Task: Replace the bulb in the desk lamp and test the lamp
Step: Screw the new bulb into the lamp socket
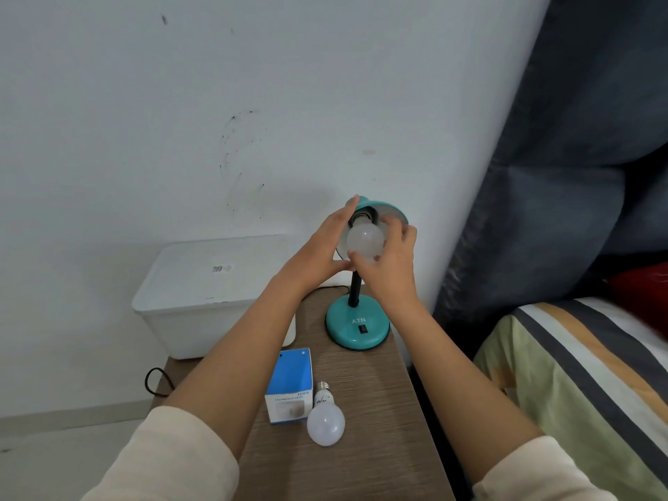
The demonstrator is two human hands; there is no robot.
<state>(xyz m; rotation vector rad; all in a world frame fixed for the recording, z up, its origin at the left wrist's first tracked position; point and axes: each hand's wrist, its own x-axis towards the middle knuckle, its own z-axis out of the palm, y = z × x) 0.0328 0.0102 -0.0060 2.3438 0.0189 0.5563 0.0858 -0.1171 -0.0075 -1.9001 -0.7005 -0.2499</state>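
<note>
A teal desk lamp stands on its round base [356, 329] at the far end of a wooden bedside table [361, 446]; a black switch sits on the base. Its teal shade [388, 208] tilts toward me. A white bulb [365, 240] sits at the black socket inside the shade. My right hand [390, 262] grips this bulb with its fingers around the globe. My left hand [321, 251] is pressed flat against the shade's left edge, fingers straight. A second white bulb [325, 419] lies on the table near me, screw cap pointing away.
A blue and white box [291, 385] lies beside the loose bulb. A white lidded bin [209, 291] stands left of the lamp, against the wall. A black cord [155, 383] hangs off the table's left edge. A bed with a striped cover [578, 374] borders the right.
</note>
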